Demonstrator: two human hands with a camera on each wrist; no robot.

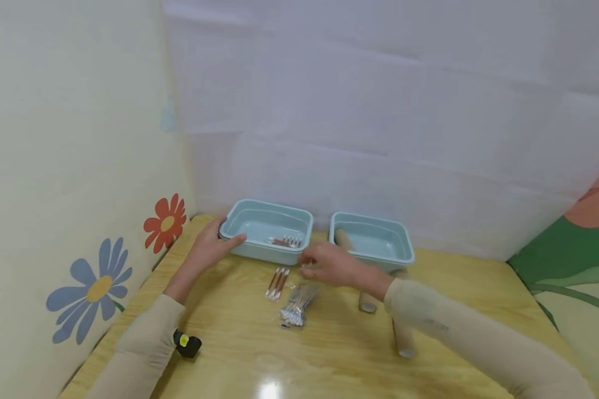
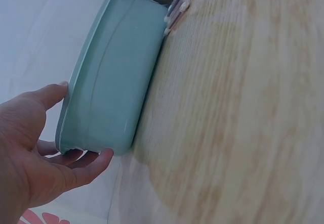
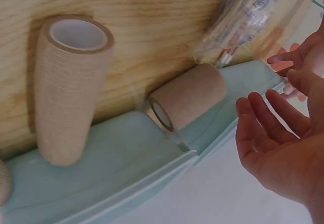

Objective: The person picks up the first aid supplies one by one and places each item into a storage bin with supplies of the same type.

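My left hand [image 1: 211, 244] holds the left end of a pale blue plastic tub [image 1: 274, 256]. In the left wrist view the thumb lies on the tub's rim and the fingers bend around its end. Several cotton swabs [image 1: 285, 242] with brown sticks and white tips lie inside, at the right. My right hand [image 1: 329, 263] hovers by that tub's front right corner, fingers loosely bent, with nothing visible between them in the right wrist view. In front of the tub, more loose cotton swabs [image 1: 277, 283] lie beside a clear plastic bag of swabs [image 1: 298, 305].
A second blue tub [image 1: 379, 256] stands to the right, with a beige roll [image 1: 343, 239] inside. Beige bandage rolls [image 1: 367, 303] lie on the table in front of it, partly under my right arm. A white sheet [image 1: 379, 111] hangs behind the tubs; a painted wall [image 1: 80, 166] borders the left.
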